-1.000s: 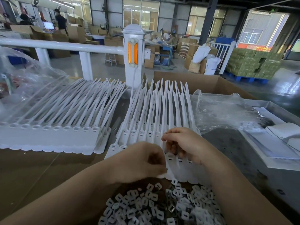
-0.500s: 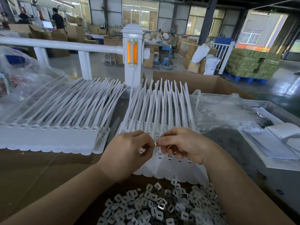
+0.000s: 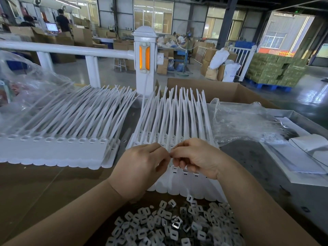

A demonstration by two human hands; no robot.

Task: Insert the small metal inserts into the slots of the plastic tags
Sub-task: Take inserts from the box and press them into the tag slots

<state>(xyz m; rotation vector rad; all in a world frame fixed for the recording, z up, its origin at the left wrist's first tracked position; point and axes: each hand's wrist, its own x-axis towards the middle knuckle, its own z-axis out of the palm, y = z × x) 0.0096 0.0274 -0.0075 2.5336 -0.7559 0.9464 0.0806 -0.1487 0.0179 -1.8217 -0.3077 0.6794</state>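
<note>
1. Both grips meet fingertip to fingertip at frame centre: left hand point(image 3: 140, 167) has thumb and forefinger curled into a pinch, right hand point(image 3: 196, 158) likewise, the remaining fingers folded under.
2. What the two pinches hold is too small to identify; it may be a metal insert, but that cannot be told.
3. Both hands hover above the head end of the near sheet of plastic tags point(image 3: 177, 132), which lies on the bench point(image 3: 35, 189) with its straps fanning toward 12 o'clock.
4. Slots in that sheet show just beneath the right hand's curled fingers point(image 3: 182, 164).
5. Pile of small metal inserts point(image 3: 170, 226) lies at 6 o'clock of the hands, between the two forearms, touching the scalloped lower edge of the near sheet.
6. Second sheet of tags point(image 3: 58, 137) lies at 9 o'clock, beside the first, with empty slots in a row.
7. Clear plastic bag point(image 3: 245, 123) sits at 2 o'clock, touching the right edge of the near sheet.
8. Open cardboard box point(image 3: 221, 91) stands at 1 o'clock beyond the strap tips.
9. White railing post point(image 3: 145, 55) with an orange reflector stands at 12 o'clock.
</note>
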